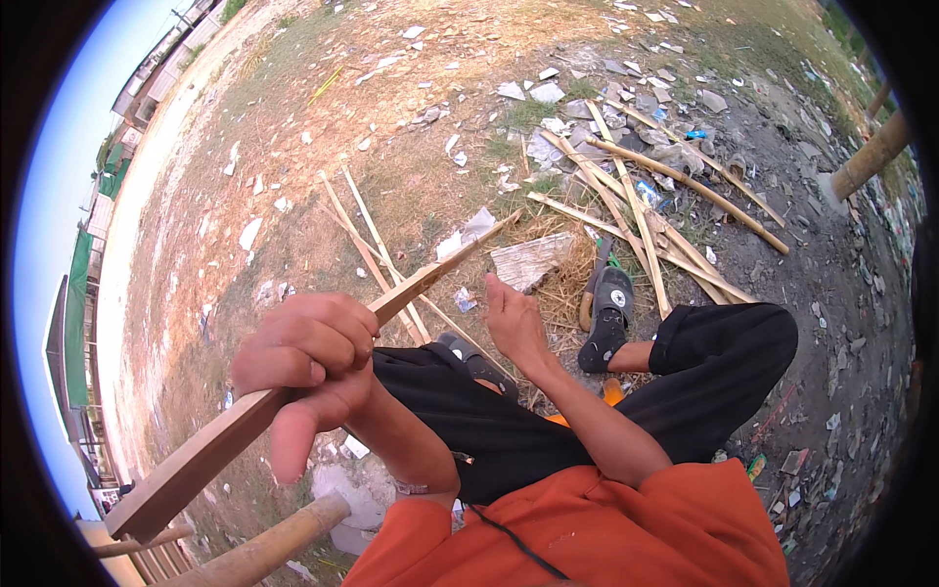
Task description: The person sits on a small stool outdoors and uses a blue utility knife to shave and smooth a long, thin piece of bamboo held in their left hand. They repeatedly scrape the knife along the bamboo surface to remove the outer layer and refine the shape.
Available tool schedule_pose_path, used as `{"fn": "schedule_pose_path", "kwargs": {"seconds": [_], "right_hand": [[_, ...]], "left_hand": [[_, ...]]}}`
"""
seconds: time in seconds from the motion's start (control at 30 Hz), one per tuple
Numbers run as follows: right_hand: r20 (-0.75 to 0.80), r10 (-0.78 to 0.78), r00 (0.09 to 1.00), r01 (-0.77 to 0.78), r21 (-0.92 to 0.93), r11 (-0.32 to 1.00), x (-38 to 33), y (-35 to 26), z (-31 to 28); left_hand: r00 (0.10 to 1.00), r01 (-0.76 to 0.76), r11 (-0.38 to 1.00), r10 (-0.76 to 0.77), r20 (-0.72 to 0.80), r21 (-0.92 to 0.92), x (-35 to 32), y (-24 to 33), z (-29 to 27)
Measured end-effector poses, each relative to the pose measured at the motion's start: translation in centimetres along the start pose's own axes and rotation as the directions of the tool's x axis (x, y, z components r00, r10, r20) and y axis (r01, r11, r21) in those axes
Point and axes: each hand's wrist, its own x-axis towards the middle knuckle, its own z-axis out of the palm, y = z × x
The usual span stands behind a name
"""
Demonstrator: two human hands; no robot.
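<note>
My left hand [311, 364] is clenched around a flat, pale bamboo slat [293, 386] that slants from lower left up to a thin tip; my right hand [515, 323] hangs open, holding nothing, just beyond my knee. I reckon the raw split edges could splinter my palm, or the springy slat could twist loose.
</note>
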Motion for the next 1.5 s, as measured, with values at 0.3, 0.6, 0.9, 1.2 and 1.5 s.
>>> {"fn": "schedule_pose_path", "kwargs": {"seconds": [0.3, 0.6, 0.9, 1.2, 1.5], "right_hand": [[-0.040, 0.003, 0.999, -0.005, -0.067, 0.998, 0.4, 1.2, 0.6], [-0.078, -0.052, 0.996, 0.045, -0.099, 0.994, 1.6, 2.6, 1.2], [-0.104, -0.136, 0.985, 0.127, -0.090, 0.988, 1.8, 1.8, 2.8], [-0.134, -0.141, 0.981, 0.119, -0.160, 0.980, 1.3, 1.5, 2.9], [-0.155, -0.127, 0.980, 0.099, -0.178, 0.979, 2.0, 0.7, 3.0]], "left_hand": [[1.000, -0.018, 1.000, 0.018, -0.005, 0.010, 0.1, -0.3, 0.4], [0.998, 0.028, 0.999, -0.027, -0.049, 0.027, -0.1, -0.1, 0.4], [0.963, 0.108, 0.979, -0.060, -0.261, 0.173, -0.3, 0.2, 0.8], [0.937, 0.137, 0.958, -0.042, -0.347, 0.253, -0.3, 0.3, 0.1], [0.937, 0.171, 0.925, -0.046, -0.347, 0.338, -0.2, 0.5, 1.3]]}}
